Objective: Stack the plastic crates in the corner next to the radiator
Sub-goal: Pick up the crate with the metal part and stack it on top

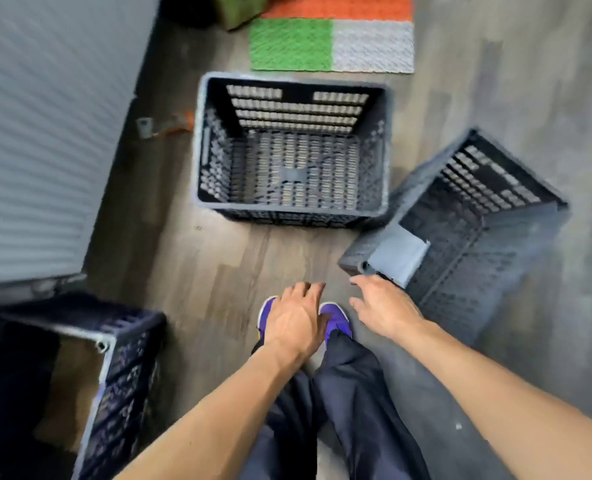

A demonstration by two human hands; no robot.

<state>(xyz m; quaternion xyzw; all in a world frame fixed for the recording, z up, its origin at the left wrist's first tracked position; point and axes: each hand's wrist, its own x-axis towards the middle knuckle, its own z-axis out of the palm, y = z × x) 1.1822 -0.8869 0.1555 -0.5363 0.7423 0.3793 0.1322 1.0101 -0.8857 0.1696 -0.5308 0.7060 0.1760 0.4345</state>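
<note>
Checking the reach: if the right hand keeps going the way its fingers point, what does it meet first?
Probably the tipped crate: the right hand is open, fingers aimed at its near corner, not touching yet as far as depth shows.

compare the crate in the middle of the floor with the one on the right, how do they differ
The middle crate stands upright with its opening facing up; the right crate is tipped so its opening faces sideways. The middle crate sits clear of both hands, just short of the colored mat; the right crate has the right hand near its corner, not gripping it. Both are empty dark slatted plastic crates, seemingly alike in size.
</note>
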